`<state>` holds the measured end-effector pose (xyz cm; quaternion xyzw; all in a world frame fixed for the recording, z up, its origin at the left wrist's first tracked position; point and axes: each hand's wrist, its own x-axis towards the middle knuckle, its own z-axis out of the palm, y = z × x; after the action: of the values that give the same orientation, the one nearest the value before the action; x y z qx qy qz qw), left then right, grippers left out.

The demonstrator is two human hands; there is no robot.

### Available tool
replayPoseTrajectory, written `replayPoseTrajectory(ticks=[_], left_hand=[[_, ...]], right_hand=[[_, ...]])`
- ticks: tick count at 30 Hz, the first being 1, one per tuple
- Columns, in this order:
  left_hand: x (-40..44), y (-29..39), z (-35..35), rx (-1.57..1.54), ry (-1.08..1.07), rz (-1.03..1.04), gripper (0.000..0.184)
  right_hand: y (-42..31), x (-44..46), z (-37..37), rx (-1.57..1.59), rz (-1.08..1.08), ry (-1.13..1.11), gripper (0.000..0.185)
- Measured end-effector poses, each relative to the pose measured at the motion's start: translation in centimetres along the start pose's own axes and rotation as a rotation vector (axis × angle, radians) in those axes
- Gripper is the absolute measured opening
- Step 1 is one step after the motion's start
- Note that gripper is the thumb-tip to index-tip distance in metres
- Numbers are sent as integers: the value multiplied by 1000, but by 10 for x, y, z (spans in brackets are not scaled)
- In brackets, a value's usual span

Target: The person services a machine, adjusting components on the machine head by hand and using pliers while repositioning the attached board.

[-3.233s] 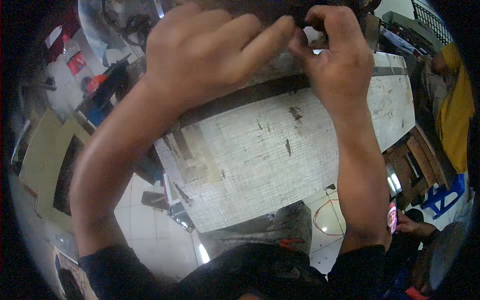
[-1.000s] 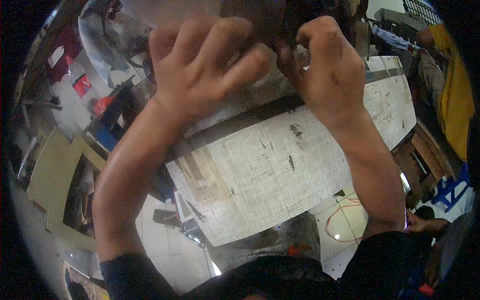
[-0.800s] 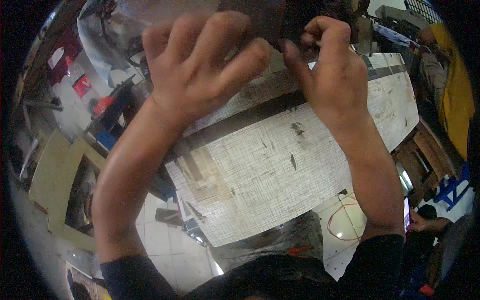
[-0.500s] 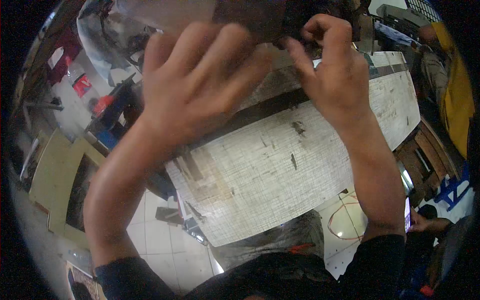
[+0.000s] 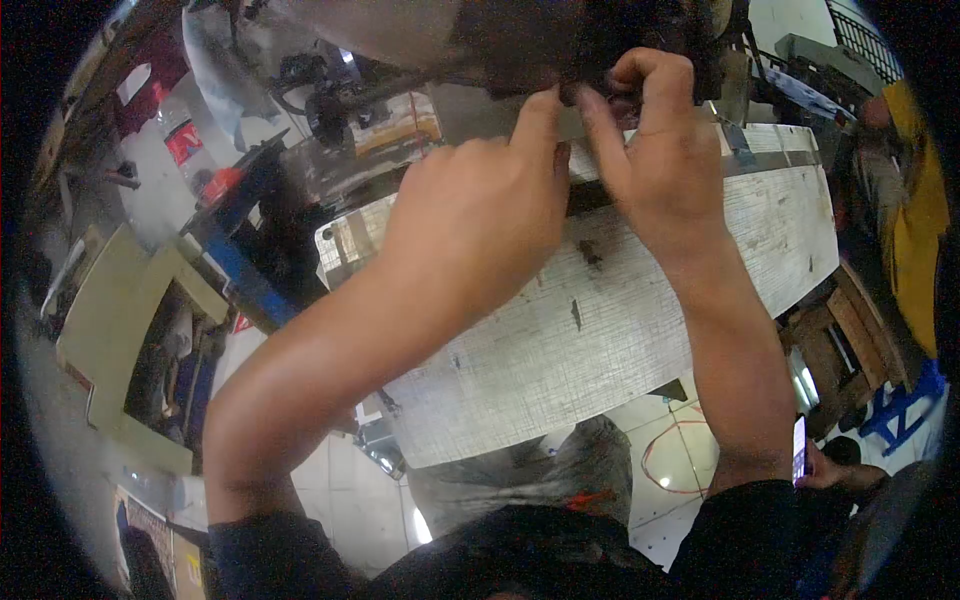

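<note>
My left hand [image 5: 480, 215] is over the white, scratched board [image 5: 500, 370], its forefinger stretched toward my right hand and its other fingers curled under. What it grips, if anything, is hidden. Close by on the right, my right hand [image 5: 665, 160] has its thumb and forefinger bent together at the lower edge of a dark, bulky object [image 5: 510, 40]. Any small item between these fingertips is too dark to make out. A dark strip [image 5: 588, 197] runs along the board beneath both hands.
A bottle with a red label [image 5: 182, 140] stands at the upper left, above a pale cut-out panel [image 5: 105, 330]. At the lower right, another person's hand [image 5: 835, 472] holds a phone [image 5: 799, 450]. An orange cord [image 5: 648, 455] lies on the tiled floor.
My left hand has swung right, close to my right hand, and its spread fingers have curled in except the forefinger. My right hand keeps its bent pose. The view has shifted slightly.
</note>
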<state>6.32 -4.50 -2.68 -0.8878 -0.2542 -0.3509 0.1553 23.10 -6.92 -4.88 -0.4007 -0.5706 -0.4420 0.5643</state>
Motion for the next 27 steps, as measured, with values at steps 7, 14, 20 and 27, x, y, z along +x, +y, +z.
replayPoseTrajectory(ticks=[7, 14, 20, 27], left_hand=[[-1, -3, 21, 35, 259, -82, 32], [10, -18, 20, -4, 339, 105, 31], [12, -31, 8, 253, 294, 316, 35], [17, -44, 2, 336, 304, 468, 37]], right_hand=[[-6, 4, -8, 155, 144, -117, 36], [3, 9, -9, 105, 23, -113, 33], [5, 9, -8, 52, -28, -137, 29], [9, 11, -8, 56, -150, -120, 26]])
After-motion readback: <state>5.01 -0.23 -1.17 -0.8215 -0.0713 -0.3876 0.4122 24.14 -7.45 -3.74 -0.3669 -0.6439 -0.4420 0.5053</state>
